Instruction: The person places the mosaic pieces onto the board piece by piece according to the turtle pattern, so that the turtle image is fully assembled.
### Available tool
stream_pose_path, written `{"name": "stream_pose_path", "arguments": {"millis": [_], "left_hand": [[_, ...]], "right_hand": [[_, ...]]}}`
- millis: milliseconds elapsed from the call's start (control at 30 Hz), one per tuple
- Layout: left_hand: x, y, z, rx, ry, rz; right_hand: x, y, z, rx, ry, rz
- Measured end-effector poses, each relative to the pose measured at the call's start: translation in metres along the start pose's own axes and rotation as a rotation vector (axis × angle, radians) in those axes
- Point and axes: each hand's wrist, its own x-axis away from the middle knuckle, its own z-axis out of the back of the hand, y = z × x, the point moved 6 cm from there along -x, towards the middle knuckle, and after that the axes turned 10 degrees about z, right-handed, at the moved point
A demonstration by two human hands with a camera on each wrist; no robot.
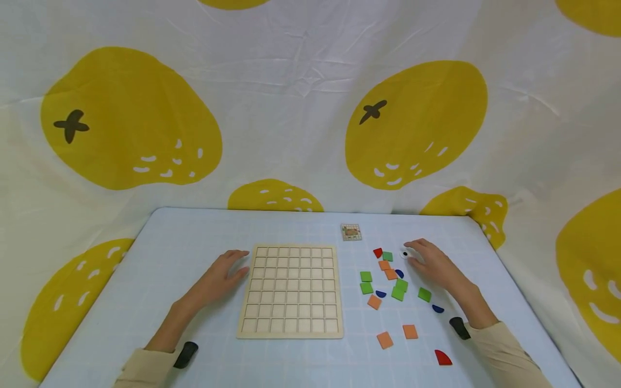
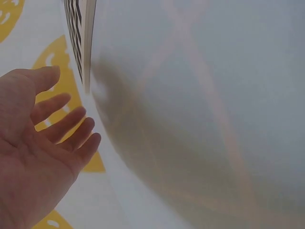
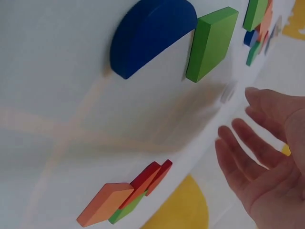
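A pale wooden grid board (image 1: pixel 290 337) lies flat on the table, its corner edge-on in the left wrist view. Beside its upper left edge is my left hand (image 1: pixel 224 275), fingers loosely spread and holding nothing. My right hand (image 1: pixel 433 264) is at the right, with thumb and fingers apart around a small white disc (image 1: pixel 402 251) with a black dot. In the right wrist view the fingertips stand apart from the disc; nothing is gripped. Nearer that camera are a blue half-round piece (image 3: pixel 152 36) and a green square piece (image 3: pixel 213 44).
Right of the board lie scattered green squares (image 1: pixel 366 276), orange squares (image 1: pixel 385 340), blue half-rounds (image 1: pixel 438 309) and red quarter-rounds (image 1: pixel 443 358). A small printed card (image 1: pixel 351 232) lies behind them. A patterned cloth (image 1: pixel 291 118) hangs beyond the table's far edge.
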Motion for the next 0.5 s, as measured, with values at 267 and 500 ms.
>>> {"name": "stream_pose_path", "arguments": {"millis": [267,500], "left_hand": [[0.000,0.002,-0.008,-0.025,-0.067,0.006],[0.001,-0.001,-0.014,-0.025,-0.098,-0.059]], "right_hand": [[-0.005,-0.004,-0.006,0.000,-0.029,0.019],[-0.008,-0.001,-0.011,-0.011,-0.050,0.024]]}}
